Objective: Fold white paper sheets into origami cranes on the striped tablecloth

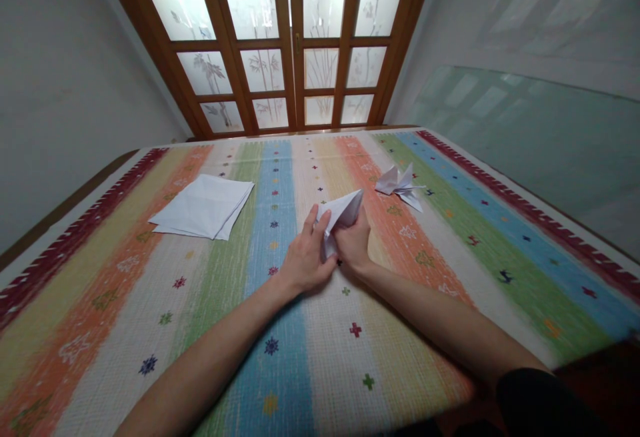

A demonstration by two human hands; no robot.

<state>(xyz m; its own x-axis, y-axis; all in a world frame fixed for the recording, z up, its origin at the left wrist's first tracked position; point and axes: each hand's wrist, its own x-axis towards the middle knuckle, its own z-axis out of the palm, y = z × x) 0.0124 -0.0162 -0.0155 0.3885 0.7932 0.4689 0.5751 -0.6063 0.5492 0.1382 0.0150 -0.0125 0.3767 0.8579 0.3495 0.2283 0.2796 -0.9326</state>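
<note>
A partly folded sheet of white paper point(345, 209) is held up between my two hands over the middle of the table. My left hand point(311, 254) grips its left side, with fingers on the outer face and the thumb low near the bottom edge. On the other side my right hand point(354, 240) is closed around the paper's right part, its fingertips hidden behind or inside the fold. The paper's pointed corner sticks up to the right. To the right, apart from my hands, lies a folded white paper figure point(400, 186) with several points.
A stack of white paper sheets point(203, 207) lies to the left. A striped, patterned tablecloth point(280, 370) covers the table. Beyond the far edge stand wooden doors with glass panes point(295, 57). A glass panel point(530, 144) leans along the right wall.
</note>
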